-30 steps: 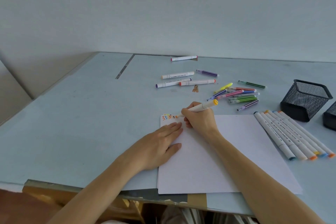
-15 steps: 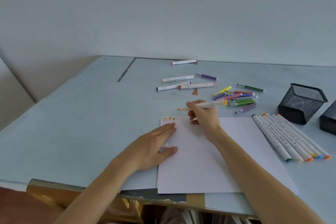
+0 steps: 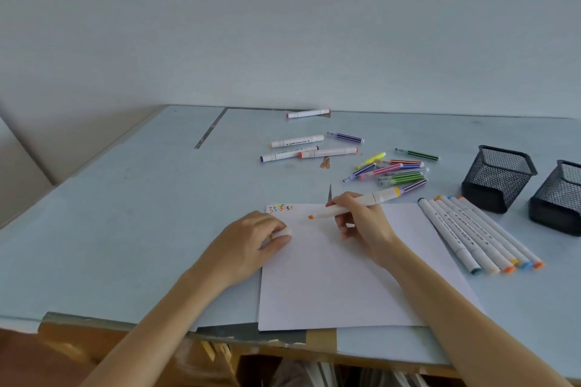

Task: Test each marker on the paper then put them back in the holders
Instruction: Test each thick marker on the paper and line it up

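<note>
Right hand (image 3: 361,223) curled around an uncapped white marker (image 3: 352,205), orange tip pointing toward the left hand and hovering just above the paper (image 3: 345,276), capped rear end angled away to the right. Left hand (image 3: 251,242) resting at the paper's left edge, fingers closed on a small white cap (image 3: 284,232) pinched between thumb and fingertips. Just beyond the left hand, at the paper's far left corner, a short row of colored test marks (image 3: 279,208). To the right of the right hand, a neat row of white markers (image 3: 478,236) lying side by side on the desk (image 3: 125,214), touching one another, colored ends toward the near edge. Farther right, two black mesh holders (image 3: 500,177), the second (image 3: 562,198) partly cut off by the frame edge, standing close together. Beyond the right hand, a loose pile of thin colored pens (image 3: 393,170), with one green pen (image 3: 416,154) lying slightly apart. Farther out ahead of both hands, three white markers (image 3: 297,148) grouped together, a purple pen (image 3: 345,136) beside them, and a single white marker (image 3: 308,113) with red ends at the far edge near the wall. Small brown scrap (image 3: 324,163) on the desk near the grouped markers.
</note>
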